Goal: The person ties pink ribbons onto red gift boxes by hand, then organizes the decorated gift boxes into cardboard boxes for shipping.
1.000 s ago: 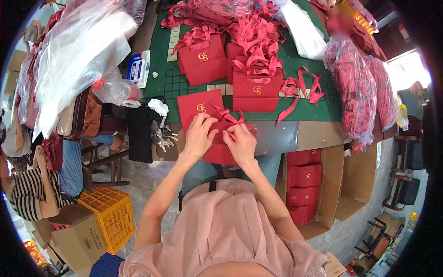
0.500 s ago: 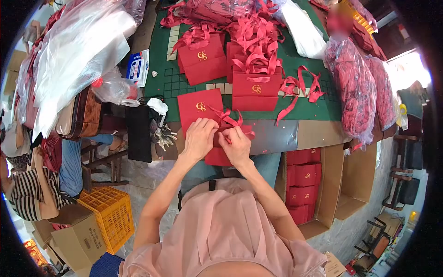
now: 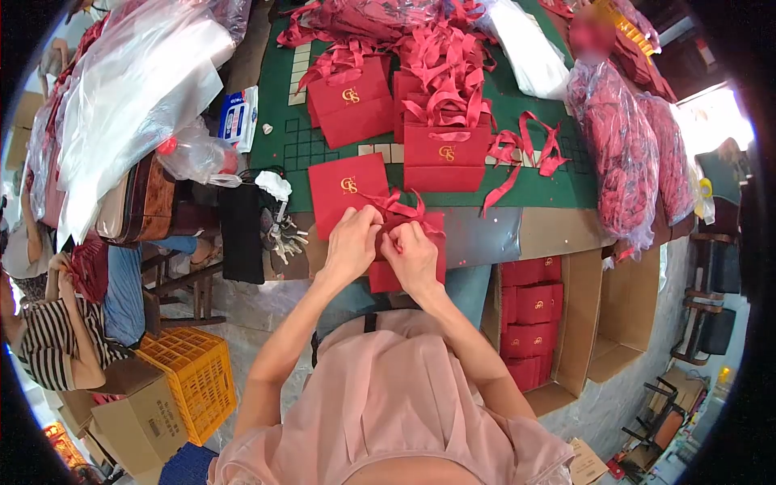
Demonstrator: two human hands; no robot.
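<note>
Room: a workroom with a tabletop (image 3: 566, 226), partly under a green mat (image 3: 319, 166).

Hands: both forearms reach forward, elbows bent outward, hands close together at the tabletop's near edge, backs up. The right hand (image 3: 412, 255) has its grip drawn in, thumb and fingers pinching a red ribbon (image 3: 402, 208). The left hand (image 3: 353, 242) bends its fingers over the red bag (image 3: 386, 279); whether its grip pinches anything we cannot tell.

Bag: under the hands, partly past the tabletop's near edge. Just beyond the left hand we list a printed panel (image 3: 331, 174); whether it is part of the same bag we cannot tell.

Markings: gold letters, which we read as GS, on the panel, on the left stack (image 3: 356, 113) and right stack (image 3: 444, 170), and on bags (image 3: 533, 307) in a carton (image 3: 584, 315). The smaller lines we find too small to read.

Surroundings: loose ribbons (image 3: 503, 194) right of the stacks; plastic-wrapped bundle (image 3: 618, 153) at right; at left, clear sheets (image 3: 137, 97), bottle (image 3: 190, 159), blue-white packet (image 3: 238, 120), keys (image 3: 284, 240); below, orange crate (image 3: 190, 372) and a striped-sleeved co-worker (image 3: 48, 339). Between hands and right stack we note the ribbon.
</note>
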